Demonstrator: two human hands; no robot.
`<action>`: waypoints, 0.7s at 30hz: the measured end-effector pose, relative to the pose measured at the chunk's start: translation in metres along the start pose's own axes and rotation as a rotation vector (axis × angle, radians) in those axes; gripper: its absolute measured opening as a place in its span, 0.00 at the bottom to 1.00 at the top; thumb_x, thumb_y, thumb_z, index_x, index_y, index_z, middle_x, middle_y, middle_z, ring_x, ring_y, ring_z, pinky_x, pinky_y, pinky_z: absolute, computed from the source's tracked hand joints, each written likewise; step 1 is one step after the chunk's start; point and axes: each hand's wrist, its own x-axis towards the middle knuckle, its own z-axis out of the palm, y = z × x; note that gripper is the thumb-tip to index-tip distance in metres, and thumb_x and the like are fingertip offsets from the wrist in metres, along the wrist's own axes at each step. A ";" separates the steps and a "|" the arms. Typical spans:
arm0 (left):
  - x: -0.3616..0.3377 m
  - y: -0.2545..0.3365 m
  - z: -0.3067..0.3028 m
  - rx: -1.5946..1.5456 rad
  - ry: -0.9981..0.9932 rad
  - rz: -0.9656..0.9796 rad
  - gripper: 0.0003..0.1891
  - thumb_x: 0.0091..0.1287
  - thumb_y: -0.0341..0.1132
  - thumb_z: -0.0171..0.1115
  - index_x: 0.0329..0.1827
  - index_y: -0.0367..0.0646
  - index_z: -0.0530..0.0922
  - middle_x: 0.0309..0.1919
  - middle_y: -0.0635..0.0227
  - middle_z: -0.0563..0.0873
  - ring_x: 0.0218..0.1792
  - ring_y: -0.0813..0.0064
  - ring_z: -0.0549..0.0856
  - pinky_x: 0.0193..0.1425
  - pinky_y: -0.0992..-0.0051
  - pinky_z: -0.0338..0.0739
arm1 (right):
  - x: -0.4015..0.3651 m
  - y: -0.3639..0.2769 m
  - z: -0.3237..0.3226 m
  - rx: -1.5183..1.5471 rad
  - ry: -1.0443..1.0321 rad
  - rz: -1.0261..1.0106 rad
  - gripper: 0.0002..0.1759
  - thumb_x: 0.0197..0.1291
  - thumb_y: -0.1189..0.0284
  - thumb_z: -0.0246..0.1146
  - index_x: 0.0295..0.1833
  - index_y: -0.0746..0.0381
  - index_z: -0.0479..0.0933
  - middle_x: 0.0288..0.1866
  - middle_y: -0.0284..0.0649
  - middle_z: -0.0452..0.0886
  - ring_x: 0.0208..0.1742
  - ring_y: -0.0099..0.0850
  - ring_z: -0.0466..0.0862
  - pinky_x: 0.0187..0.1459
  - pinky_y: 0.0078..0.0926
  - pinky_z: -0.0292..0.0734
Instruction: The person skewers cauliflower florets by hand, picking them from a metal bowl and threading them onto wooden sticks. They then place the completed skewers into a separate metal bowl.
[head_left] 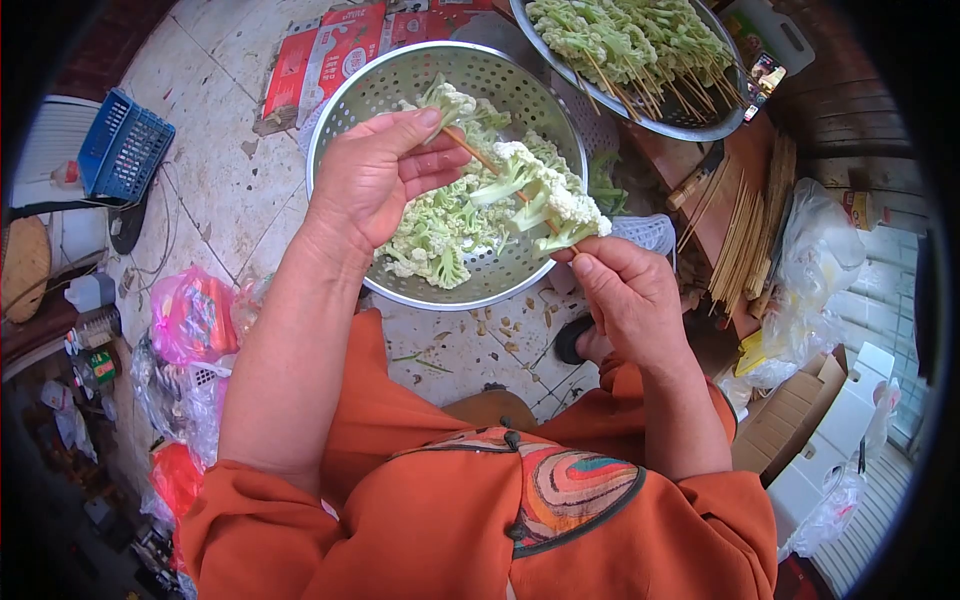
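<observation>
The right hand (632, 292) has its grip clamped on the near-right end of a wooden skewer (484, 160), the threaded cauliflower pieces (545, 195) lying just left of and beyond that grip. The left hand (385, 165) pinches a loose floret (447, 102) between thumb and fingers by the skewer's far-left end; whether floret and tip touch is hard to tell. Both are above a perforated metal basin (345, 100) of cut cauliflower (432, 240).
</observation>
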 end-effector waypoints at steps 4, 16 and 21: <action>-0.001 -0.002 0.001 0.005 -0.007 -0.038 0.13 0.65 0.36 0.62 0.45 0.35 0.78 0.38 0.58 0.85 0.40 0.67 0.85 0.49 0.66 0.81 | 0.001 0.006 0.001 -0.035 0.020 -0.056 0.10 0.64 0.74 0.57 0.43 0.66 0.81 0.27 0.34 0.77 0.29 0.19 0.73 0.33 0.20 0.70; -0.005 -0.012 0.012 0.064 -0.049 -0.096 0.12 0.65 0.37 0.63 0.44 0.37 0.78 0.37 0.62 0.84 0.41 0.69 0.84 0.50 0.65 0.81 | 0.004 0.003 0.005 0.059 -0.007 0.020 0.11 0.66 0.72 0.56 0.44 0.65 0.81 0.21 0.29 0.72 0.23 0.16 0.70 0.25 0.18 0.66; -0.004 -0.012 0.010 0.066 -0.068 -0.082 0.12 0.65 0.37 0.62 0.43 0.37 0.78 0.36 0.62 0.84 0.40 0.70 0.84 0.49 0.65 0.81 | 0.007 0.003 0.004 0.022 -0.010 0.009 0.11 0.66 0.72 0.56 0.44 0.65 0.81 0.21 0.29 0.73 0.23 0.16 0.70 0.25 0.18 0.67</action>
